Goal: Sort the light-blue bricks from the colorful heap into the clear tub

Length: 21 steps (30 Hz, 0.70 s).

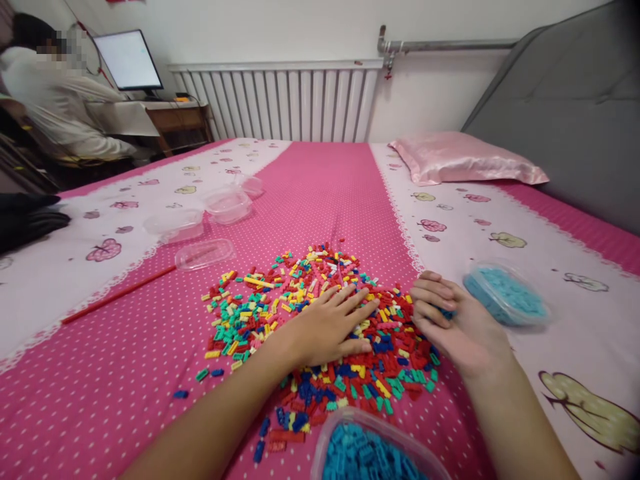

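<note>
A heap of small toy building bricks (233, 327) in red, yellow, green, blue, pink and white lies spread over the bed. My left hand (333, 323) rests palm down on the heap, fingers spread apart, with bricks showing around them. At the heap's right edge, my right hand (453, 320) is turned with its palm up and its fingers curled over blue bricks (447, 313); how many it holds is hidden. Close to me stands a clear plastic tub (326, 437) full of light blue bricks. Another clear tub (535, 323), also with light blue bricks, sits beyond my right hand.
Several clear plastic containers (227, 207) stand at the left, near a clear lid (205, 255) and a thin red stick (120, 293). A pink pillow (465, 157) lies by the grey headboard (565, 107). A person (55, 100) sits before a monitor (129, 60) at far left.
</note>
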Tool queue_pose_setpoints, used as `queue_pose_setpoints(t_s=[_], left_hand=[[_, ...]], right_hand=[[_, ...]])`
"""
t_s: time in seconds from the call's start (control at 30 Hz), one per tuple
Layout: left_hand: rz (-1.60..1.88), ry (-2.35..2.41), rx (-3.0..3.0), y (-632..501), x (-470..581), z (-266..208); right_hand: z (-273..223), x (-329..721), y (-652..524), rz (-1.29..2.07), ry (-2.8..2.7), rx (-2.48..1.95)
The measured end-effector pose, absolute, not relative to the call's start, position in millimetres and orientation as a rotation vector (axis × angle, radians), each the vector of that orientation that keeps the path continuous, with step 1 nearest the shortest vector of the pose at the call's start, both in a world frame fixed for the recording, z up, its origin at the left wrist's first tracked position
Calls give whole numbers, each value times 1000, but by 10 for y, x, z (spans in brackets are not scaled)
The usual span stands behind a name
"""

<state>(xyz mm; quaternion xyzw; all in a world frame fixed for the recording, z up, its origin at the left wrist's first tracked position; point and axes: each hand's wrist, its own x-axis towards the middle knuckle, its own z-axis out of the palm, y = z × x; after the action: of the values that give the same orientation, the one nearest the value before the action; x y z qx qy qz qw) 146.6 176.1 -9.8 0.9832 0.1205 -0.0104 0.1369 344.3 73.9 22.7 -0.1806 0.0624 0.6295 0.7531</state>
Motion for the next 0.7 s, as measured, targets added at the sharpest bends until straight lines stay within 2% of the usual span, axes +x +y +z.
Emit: queue_pose_setpoints(t_s=[0.17, 0.3, 0.4, 0.53, 0.7], left_hand=[[235, 409, 2866, 1847, 1454, -6], [680, 994, 2717, 2063, 1227, 257], [863, 1340, 2580, 2245, 936, 444], [891, 1421, 2539, 2329, 613, 519], [631, 964, 2786, 2045, 389, 213]], right_hand=[[180, 3470, 771, 1397, 14, -397], [149, 3448, 774, 1396, -52, -390], [105, 3395, 607, 1365, -95, -405], [-22, 3330, 86, 1328, -119, -462], [-117, 3308, -581, 1284, -95, -562]])
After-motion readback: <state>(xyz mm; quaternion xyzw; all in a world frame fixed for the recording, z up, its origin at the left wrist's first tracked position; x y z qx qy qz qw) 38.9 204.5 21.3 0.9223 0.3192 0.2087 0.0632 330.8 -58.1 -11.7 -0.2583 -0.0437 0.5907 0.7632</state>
